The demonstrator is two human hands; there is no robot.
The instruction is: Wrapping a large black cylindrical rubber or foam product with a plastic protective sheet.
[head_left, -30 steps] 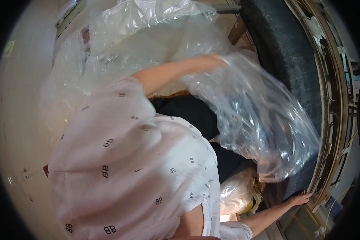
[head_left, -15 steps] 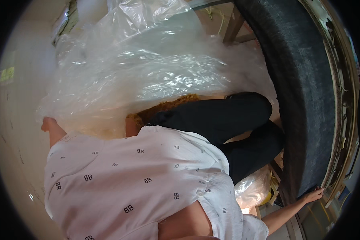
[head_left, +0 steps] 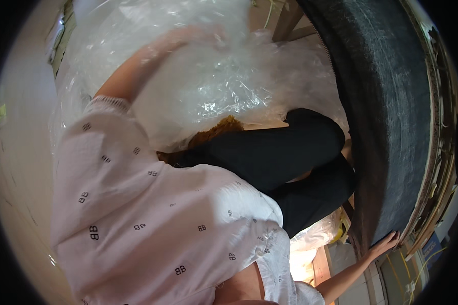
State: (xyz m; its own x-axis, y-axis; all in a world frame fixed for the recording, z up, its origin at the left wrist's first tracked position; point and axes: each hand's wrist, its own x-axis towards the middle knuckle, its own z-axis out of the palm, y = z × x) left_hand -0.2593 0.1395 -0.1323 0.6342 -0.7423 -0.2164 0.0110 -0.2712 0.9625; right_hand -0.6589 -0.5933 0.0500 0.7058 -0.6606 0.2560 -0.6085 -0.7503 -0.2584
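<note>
My left hand [head_left: 208, 36] is stretched out among a large sheet of clear plastic film [head_left: 224, 84]. It is smeared by motion and partly veiled by the film, so its fingers do not show clearly. Out at the lower right, my right hand [head_left: 385, 245] lies at the end of a long black fabric-like surface [head_left: 387, 101]. Its fingers are extended, touching the edge. The film spreads in crumpled, shiny folds beyond my legs in black trousers [head_left: 269, 152].
Brown fluffy material [head_left: 216, 131] shows beside my legs. A wooden leg [head_left: 290, 20] stands behind the film. Layered board edges [head_left: 437, 168] run along the far right, beside the black surface. A pale wall or floor [head_left: 20, 152] fills the left.
My left arm has swung from the lower left up into the film, and the film has shifted with it. My body leans slightly differently. The right hand stays at the black surface's edge.
</note>
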